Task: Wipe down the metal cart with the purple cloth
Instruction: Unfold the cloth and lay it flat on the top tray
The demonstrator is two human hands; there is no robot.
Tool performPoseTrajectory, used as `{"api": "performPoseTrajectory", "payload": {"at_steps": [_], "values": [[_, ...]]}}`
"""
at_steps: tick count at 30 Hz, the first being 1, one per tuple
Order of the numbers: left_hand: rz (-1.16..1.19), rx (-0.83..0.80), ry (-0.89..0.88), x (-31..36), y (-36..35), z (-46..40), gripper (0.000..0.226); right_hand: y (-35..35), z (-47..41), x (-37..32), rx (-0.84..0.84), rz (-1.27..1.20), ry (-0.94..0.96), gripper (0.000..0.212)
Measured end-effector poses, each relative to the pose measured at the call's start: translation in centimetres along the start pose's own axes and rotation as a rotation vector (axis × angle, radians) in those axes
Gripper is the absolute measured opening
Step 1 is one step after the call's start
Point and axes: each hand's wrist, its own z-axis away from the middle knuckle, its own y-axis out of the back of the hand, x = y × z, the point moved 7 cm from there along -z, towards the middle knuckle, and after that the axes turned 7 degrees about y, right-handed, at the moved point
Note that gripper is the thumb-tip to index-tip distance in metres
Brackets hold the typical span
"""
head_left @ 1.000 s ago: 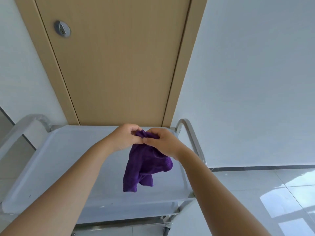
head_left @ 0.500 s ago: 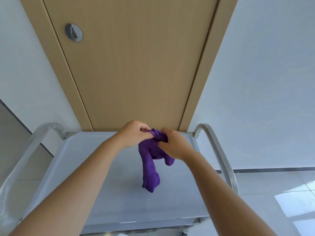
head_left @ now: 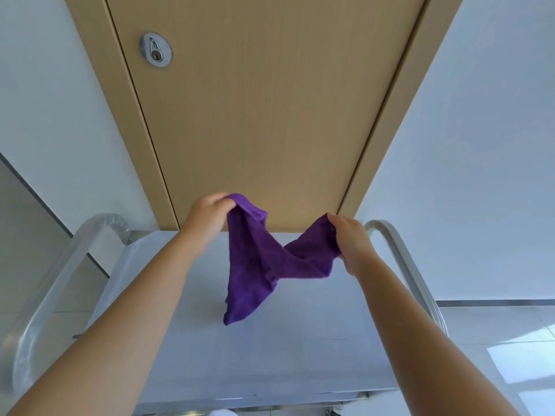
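holding the purple cloth (head_left: 264, 265) above the metal cart (head_left: 300, 340), you pinched one edge with your left hand (head_left: 207, 217) and one with your right hand (head_left: 350, 238); middle sagging, not touching the tray.

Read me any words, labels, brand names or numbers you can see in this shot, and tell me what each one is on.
None can be read.
Round lock plate on the wooden door: a keyhole, no legible marking.
Purple cloth, held up by the left hand and the right hand: no tag or print visible.
Metal cart and its handles: no label or number shows.
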Motion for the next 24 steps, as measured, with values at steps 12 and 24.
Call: {"api": "performPoseTrajectory", "payload": {"at_steps": [12, 24], "values": [[0.435, 0.018, 0.042, 1.8, 7.1, -1.9, 0.017, 2.4, -1.0, -2.3, 0.085, -0.786, 0.069, 0.024], [-0.423, -0.145, 0.601, -24.5, 2.5, 10.8, 0.048, 2.2, 8.1, 22.5, 0.142, 0.107, -0.450, 0.010]]}}
